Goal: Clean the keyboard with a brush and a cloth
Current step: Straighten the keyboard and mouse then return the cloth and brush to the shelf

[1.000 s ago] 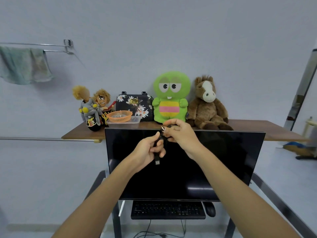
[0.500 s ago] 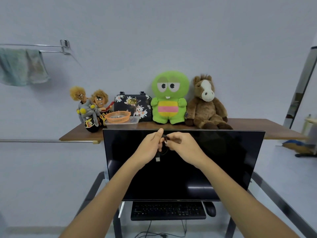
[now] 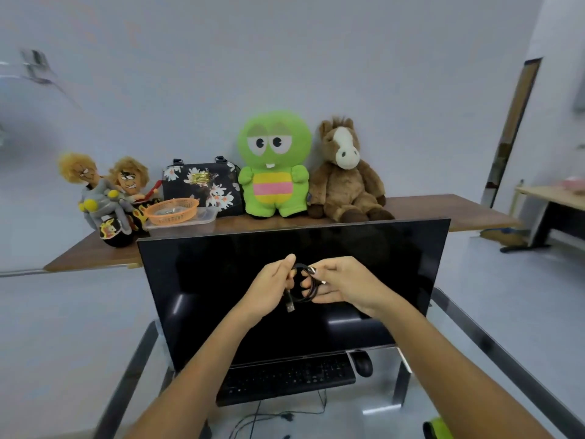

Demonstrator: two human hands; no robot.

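Surface: glass desk (image 3: 493,353) with dark monitor (image 3: 294,280); keyboard (image 3: 286,380) below it, mouse (image 3: 362,366) beside.
Hands: left hand (image 3: 269,288) and right hand (image 3: 343,285) pinch a coiled black cable (image 3: 302,285).
Change: hands lower than earlier; view shifted right.

Both hands' fingers (image 3: 305,285) around a coiled black cable (image 3: 302,288), before the dark monitor (image 3: 380,264).

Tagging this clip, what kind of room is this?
Probably a home or small office computer desk: a monitor with keyboard and mouse, and a shelf of plush toys behind.
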